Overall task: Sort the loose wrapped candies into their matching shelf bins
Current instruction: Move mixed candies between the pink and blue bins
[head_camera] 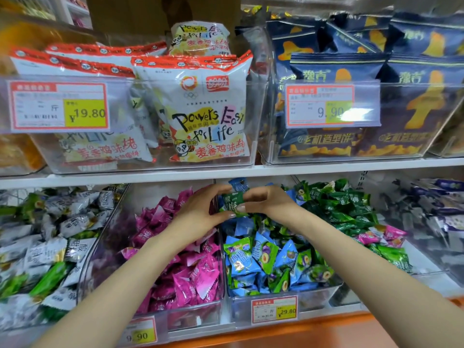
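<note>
Both the left hand and right hand pinch one green candy by its ends, maybe to read it. It is over the blue candies; matching green candies lie at three o'clock.

The person is working bare-armed. The left forearm, lying toward seven o'clock, and the right forearm, toward four o'clock, are showing uncovered right to the frame's edge. The slender left hand and right hand are wearing longish, glossy, neatly rounded thumbnails.
</note>
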`<state>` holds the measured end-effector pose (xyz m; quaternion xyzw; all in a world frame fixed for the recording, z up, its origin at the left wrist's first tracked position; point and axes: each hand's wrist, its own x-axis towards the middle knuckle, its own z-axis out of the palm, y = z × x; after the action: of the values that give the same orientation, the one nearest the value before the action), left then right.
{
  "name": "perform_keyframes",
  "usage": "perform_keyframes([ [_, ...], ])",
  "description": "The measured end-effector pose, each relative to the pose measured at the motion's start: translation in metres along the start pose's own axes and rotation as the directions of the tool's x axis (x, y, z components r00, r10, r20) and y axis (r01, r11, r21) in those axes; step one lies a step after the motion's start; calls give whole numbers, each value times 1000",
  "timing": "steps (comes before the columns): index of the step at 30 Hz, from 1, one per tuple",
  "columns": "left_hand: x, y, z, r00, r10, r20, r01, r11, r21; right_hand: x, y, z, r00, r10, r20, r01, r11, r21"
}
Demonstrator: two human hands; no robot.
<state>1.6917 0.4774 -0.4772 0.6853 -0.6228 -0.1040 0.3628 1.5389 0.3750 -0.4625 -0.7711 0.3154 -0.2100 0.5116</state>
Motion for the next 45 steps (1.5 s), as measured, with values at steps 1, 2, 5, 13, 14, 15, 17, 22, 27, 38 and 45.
perform_keyframes([
  [1,1,3,0,999,-6,-35,5,1000,-25,-1,0,0,1000,-17,-5,18,999,41],
  [2,1,5,-1,998,-26,-64,23,999,-43,-2,-1,-1,999,-36,-24,38,998,56],
  [5,1,6,-5,981,-104,-166,96,994,-57,-6,-7,-12,997,-73,-7,73,996,-45],
  [13,-4,-7,-19,945,-214,-248,189,974,-123,-23,9,15,906,89,413,335,444,-831],
  [14,-4,-11,-20,949,-221,-223,192,971,-143,-21,11,20,921,62,386,328,413,-850],
  [15,-5,-15,-20,954,-226,-195,195,966,-168,-18,13,21,932,44,359,313,399,-862],
  [17,-6,-21,-21,960,-234,-156,198,957,-213,-14,13,19,952,42,305,260,419,-870],
  [22,-10,-27,-21,972,-187,-141,164,973,-161,-6,4,1,989,87,119,26,694,-719],
  [27,-12,-24,-23,976,-151,-155,123,977,-175,15,3,-5,996,1,-85,-48,829,-558],
  [38,-15,-27,-25,976,-199,-85,167,942,-291,23,16,-12,961,-210,-183,45,766,-642],
  [45,-12,-32,-18,985,-156,-73,129,948,-292,-13,25,-26,963,43,264,196,558,-806],
])
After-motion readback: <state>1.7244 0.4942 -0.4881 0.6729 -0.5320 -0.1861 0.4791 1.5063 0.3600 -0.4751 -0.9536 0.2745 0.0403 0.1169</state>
